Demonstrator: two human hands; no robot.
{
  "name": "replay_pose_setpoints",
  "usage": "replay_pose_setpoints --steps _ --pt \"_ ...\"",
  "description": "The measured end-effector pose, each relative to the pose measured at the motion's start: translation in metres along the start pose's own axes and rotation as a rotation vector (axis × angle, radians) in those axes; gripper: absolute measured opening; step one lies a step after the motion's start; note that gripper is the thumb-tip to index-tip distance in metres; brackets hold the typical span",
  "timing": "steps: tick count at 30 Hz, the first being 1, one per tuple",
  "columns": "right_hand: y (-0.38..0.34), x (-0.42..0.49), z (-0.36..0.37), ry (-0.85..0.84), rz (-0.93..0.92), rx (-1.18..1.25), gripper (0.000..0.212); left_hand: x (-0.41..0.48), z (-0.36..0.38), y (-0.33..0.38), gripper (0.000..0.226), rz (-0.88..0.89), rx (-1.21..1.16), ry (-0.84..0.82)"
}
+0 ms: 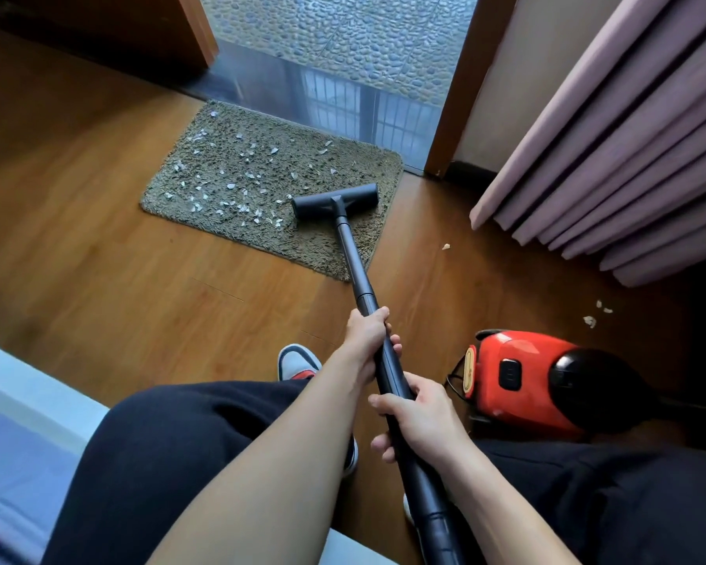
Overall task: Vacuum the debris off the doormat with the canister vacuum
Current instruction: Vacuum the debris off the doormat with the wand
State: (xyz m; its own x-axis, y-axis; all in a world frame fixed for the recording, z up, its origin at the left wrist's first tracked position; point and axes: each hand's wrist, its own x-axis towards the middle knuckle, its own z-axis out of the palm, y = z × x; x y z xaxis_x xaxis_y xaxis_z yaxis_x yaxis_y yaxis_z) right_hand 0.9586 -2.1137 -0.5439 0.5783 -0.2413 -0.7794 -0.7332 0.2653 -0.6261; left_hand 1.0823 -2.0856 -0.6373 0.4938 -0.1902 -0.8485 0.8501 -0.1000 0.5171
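A shaggy grey-brown doormat [335, 161] lies on the wood floor in front of a glass door. Several pale scraps of debris [229, 185] are scattered over its left and middle parts. The dark floor head [335, 199] of the vacuum rests on the mat's near right part. Its black wand [353, 263] slopes back to me. My left hand [367, 336] grips the wand higher up, and my right hand [418, 418] grips it lower down, near my lap. The red and black canister [534, 385] sits on the floor to my right.
Pink curtains [628, 165] hang at the right, with loose scraps on the floor near them [589, 320] and one [446, 247] beside the mat. A wooden door frame [457, 95] stands right of the glass. My shoe [296, 362] and dark-trousered legs fill the foreground.
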Motion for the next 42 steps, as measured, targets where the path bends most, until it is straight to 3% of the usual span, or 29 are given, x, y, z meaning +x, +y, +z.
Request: replay_pose_setpoints --steps 16,20,39,42 --pt "0.028 -0.06 -0.011 -0.02 0.019 -0.068 0.011 -0.056 0.0 -0.043 0.017 -0.045 -0.03 -0.022" --pt "0.023 -0.051 -0.008 -0.008 0.022 -0.044 0.019 -0.048 -0.001 -0.036 0.018 -0.027 -0.009 -0.011" --pt "-0.113 0.038 0.009 -0.013 0.063 0.165 0.005 0.024 0.022 0.113 0.006 -0.032 0.044 0.018" --pt "-0.121 0.045 0.017 -0.013 0.059 0.172 0.004 0.031 0.017 0.125 0.015 -0.042 0.055 0.007"
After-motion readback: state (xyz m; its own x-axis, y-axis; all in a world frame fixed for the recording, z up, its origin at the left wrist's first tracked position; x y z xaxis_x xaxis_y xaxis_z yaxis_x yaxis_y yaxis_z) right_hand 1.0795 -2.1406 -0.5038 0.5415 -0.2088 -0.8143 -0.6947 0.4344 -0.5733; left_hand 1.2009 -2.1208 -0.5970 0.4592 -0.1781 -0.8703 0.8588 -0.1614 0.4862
